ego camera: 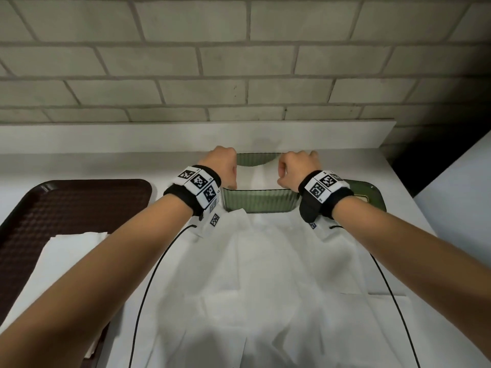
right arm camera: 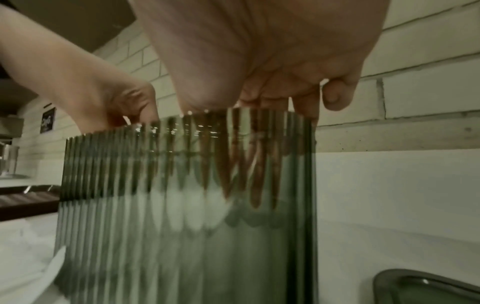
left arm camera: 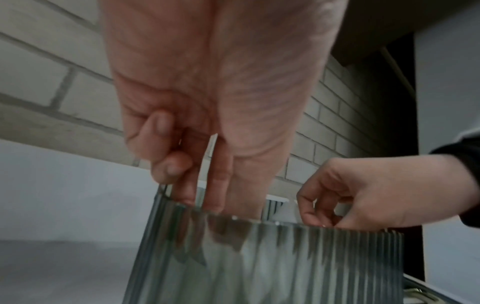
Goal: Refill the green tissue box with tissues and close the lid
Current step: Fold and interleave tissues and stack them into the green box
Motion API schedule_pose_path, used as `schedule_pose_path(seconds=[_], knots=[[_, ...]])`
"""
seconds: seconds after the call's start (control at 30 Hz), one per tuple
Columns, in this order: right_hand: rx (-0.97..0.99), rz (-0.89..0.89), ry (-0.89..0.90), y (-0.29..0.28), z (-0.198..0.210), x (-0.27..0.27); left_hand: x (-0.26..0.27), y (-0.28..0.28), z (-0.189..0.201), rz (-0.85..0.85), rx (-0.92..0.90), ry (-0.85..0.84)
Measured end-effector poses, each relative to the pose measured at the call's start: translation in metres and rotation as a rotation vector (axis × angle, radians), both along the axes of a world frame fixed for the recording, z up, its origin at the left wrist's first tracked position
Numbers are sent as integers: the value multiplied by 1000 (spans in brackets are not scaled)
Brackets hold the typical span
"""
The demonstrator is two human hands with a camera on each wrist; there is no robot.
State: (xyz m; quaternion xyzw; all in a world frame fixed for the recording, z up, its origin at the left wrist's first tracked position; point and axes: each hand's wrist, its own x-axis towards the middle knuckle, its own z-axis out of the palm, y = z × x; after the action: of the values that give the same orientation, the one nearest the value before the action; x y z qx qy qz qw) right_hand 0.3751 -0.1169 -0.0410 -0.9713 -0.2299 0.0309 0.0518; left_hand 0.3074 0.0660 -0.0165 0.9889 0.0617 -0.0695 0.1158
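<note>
The green ribbed tissue box [ego camera: 261,204] stands open at the middle of the counter, with white tissues [ego camera: 259,175] sagging into it. My left hand [ego camera: 229,181] reaches down at the box's left end. In the left wrist view its thumb and two fingers [left arm camera: 215,197] dip inside, pinching the tissues, while two fingers stay curled. My right hand [ego camera: 285,179] is curled at the right end and pinches the tissues at the rim [left arm camera: 322,218]. Both sets of fingertips are distorted behind the ribbed wall [right arm camera: 182,226]. The green lid [ego camera: 370,193] lies just right of the box.
More white tissues [ego camera: 265,274] are spread on the counter in front of the box. A brown tray [ego camera: 53,203] at the left holds a folded white stack [ego camera: 69,251]. A brick wall [ego camera: 239,75] and a low ledge close the back. The counter ends at the right.
</note>
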Motion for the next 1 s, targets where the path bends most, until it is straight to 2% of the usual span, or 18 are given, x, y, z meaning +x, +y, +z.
schedule_pose_path(seconds=[0.07, 0.17, 0.27, 0.37, 0.43, 0.5, 0.57, 0.6, 0.67, 0.77, 0.83, 0.87, 0.9, 1.0], knots=[[-21, -3, 7, -1, 0, -2, -2, -2, -2, -43, 86, 23], [-45, 15, -102, -1, 4, -7, -3, -3, -4, -85, 167, 26], [-86, 117, -167, 3, 9, -11, -6, -7, 2, -147, 235, 11], [-105, 250, 54, 7, 11, -17, -7, -19, 6, -208, 244, 177], [-190, 244, 228, 9, 8, -21, -5, -23, 2, -178, 238, 346], [-324, 237, 277, 9, 3, -23, -5, -24, -4, -139, 282, 483], [-330, 231, 263, 8, 2, -22, -8, -24, -7, -136, 306, 523], [-270, 230, 238, 6, 4, -21, -11, -23, -6, -132, 286, 509], [-77, 241, 121, 1, 10, -22, -20, -15, 5, -133, 203, 376], [231, 285, -142, -13, 21, -42, -42, 7, 23, -172, 8, -3], [395, 343, -114, -18, 20, -67, -68, 18, 26, -155, -86, -275], [443, 381, -21, -18, 17, -80, -84, 19, 24, -108, -95, -322], [466, 405, 104, -15, 11, -93, -99, 19, 18, -61, -84, -293], [389, 403, 416, -3, -14, -122, -133, 23, -19, 35, -98, 13]])
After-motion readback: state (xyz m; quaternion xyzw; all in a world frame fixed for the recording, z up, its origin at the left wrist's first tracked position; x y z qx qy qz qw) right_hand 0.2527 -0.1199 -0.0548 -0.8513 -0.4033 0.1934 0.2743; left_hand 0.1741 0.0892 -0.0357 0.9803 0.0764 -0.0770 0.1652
